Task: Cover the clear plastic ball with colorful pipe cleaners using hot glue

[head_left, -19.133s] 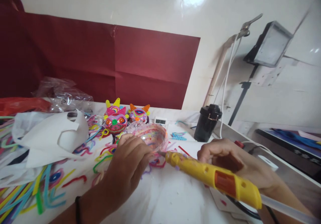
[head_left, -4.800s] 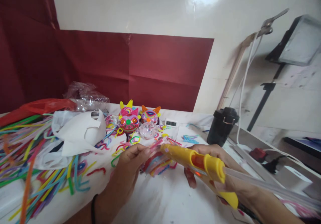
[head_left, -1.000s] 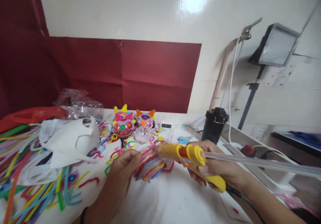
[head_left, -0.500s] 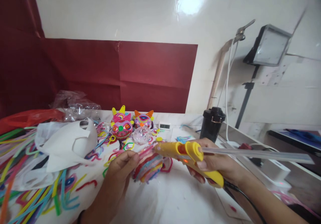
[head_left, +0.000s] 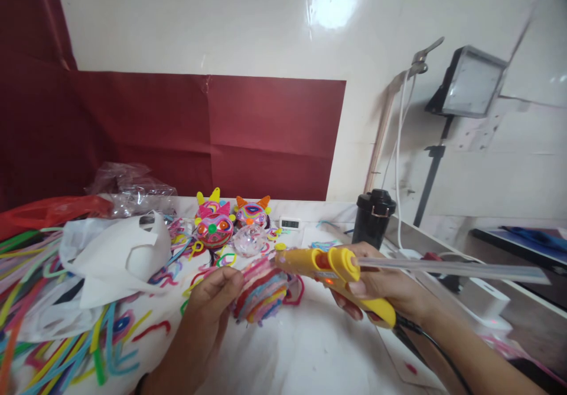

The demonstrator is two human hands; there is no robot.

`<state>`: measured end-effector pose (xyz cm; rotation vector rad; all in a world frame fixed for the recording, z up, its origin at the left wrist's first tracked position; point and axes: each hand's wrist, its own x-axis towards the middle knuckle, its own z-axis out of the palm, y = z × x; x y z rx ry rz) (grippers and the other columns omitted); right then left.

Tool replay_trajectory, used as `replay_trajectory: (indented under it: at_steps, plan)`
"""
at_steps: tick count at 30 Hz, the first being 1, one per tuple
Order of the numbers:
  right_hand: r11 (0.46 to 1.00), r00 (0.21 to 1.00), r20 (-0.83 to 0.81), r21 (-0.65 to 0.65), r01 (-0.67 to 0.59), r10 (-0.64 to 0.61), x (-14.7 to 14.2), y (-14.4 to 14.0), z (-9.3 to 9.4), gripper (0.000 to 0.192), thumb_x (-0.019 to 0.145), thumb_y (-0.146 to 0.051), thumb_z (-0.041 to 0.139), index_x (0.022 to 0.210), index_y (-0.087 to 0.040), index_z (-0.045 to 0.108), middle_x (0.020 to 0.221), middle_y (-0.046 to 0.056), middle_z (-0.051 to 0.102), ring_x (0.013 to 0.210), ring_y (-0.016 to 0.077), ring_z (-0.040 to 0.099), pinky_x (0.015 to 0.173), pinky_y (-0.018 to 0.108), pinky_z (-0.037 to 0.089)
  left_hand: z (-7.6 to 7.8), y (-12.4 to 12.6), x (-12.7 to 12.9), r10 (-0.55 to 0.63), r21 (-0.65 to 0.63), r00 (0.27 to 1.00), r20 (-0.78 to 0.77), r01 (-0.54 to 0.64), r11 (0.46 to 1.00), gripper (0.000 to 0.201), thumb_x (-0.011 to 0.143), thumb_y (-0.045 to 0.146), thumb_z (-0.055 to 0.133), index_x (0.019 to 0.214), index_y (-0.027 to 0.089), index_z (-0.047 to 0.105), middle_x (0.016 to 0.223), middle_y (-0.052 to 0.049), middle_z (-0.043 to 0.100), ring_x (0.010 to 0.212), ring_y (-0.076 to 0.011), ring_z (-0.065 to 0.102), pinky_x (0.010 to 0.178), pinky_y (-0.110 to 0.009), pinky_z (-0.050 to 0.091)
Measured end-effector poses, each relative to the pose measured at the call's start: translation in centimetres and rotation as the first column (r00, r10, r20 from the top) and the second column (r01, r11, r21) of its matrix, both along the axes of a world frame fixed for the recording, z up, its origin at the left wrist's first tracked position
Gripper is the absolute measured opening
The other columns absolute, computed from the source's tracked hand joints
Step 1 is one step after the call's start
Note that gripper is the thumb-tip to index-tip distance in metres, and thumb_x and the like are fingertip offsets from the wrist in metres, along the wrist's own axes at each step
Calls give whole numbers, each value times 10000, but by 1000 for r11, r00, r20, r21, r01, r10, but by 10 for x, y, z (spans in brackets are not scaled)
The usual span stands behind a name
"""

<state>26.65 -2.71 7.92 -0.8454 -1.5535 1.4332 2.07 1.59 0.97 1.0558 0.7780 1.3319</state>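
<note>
My left hand holds a round dome wrapped in coloured pipe cleaners just above the white table. My right hand grips a yellow glue gun with a clear glue stick jutting out of its back. The gun's nozzle points left and sits at the top edge of the dome.
Two finished pipe-cleaner faces with horns and a clear dome stand further back. Loose pipe cleaners and a white plastic bag cover the left side. A black cup, a small timer and a lamp stand are at the right.
The view shifted slightly. The dome has turned a little in my left hand, and the glue gun stays at its top edge.
</note>
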Motion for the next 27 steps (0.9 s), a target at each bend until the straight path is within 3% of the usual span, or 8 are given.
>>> replay_trajectory:
  at_steps: [6,9,13,15,18,22,25,27]
  plan:
    - [989,994,106,145,7,-23,2,-8,8,361,564,-418,736,730,-165,540,625,-9,560,538,110,477,492,221,370,12,-6,0,-1,-4,1000,-11,1,1000,296,661,382,761,603,166,568,560,47,510,556,-96,438,547,-198,380]
    - [958,947,319,283,-45,-50,1,-15,7,307,551,-313,729,755,-169,551,713,-3,559,649,131,479,584,233,383,14,-5,-2,9,-8,1000,-11,-9,1000,269,645,369,767,628,166,591,582,40,539,581,-106,466,569,-204,408]
    - [902,685,691,415,-115,-230,-13,-23,-3,360,497,-246,754,800,-179,571,825,17,610,720,166,509,642,252,395,10,3,-7,108,76,991,-74,-102,992,247,678,374,735,655,163,609,616,33,553,620,-114,469,600,-204,409]
    - [875,554,805,407,-261,-209,-27,-23,-10,324,527,-273,753,783,-181,577,801,15,633,700,173,537,620,249,392,7,6,-8,165,137,978,-129,-147,980,256,696,391,714,646,163,607,609,33,537,616,-117,453,586,-203,394]
    - [807,341,910,377,-454,-233,-52,-20,-24,124,674,-206,660,783,-175,608,808,31,674,717,189,593,622,261,390,5,6,-9,206,184,960,-188,-171,968,256,704,395,702,645,164,610,604,35,518,606,-119,439,560,-204,374]
    - [747,161,955,296,-595,-250,-73,-14,-42,164,820,-123,550,959,-133,636,923,84,718,768,215,659,618,286,399,7,1,-6,232,200,949,-212,-190,961,219,703,356,698,639,167,608,586,46,494,584,-110,417,548,-200,352]
    - [758,136,971,240,-607,-198,-72,-13,-48,130,821,-110,565,916,-128,652,894,92,727,749,225,672,616,294,412,8,0,-5,241,231,930,-279,-179,957,216,727,354,672,636,167,609,587,44,496,590,-116,428,558,-208,355]
    - [789,257,949,296,-539,-180,-66,-14,-46,86,758,-148,648,843,-147,650,875,79,721,764,227,663,631,285,423,8,0,-5,231,244,918,-323,-155,957,221,739,364,659,649,167,613,595,40,508,604,-123,448,576,-214,364]
